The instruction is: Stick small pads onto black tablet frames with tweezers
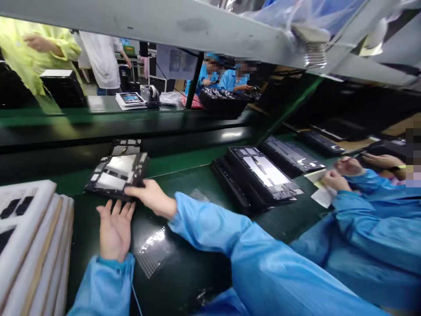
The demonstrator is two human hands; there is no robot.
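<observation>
A black tablet chassis (115, 174) with silver plates lies tilted on the green belt (177, 164). My right hand (148, 196) grips its near right corner, my blue sleeve reaching across from the right. My left hand (114, 229) lies palm up with its fingers spread, just below the chassis's near edge, holding nothing. A clear sheet of small dots (154, 252) rests on the dark bench between my arms.
White foam trays (31, 245) are stacked at the left. More black chassis (263, 173) lie on the belt to the right, where a co-worker's hands (338, 173) in blue sleeves handle a white paper. Other people work beyond the far bench.
</observation>
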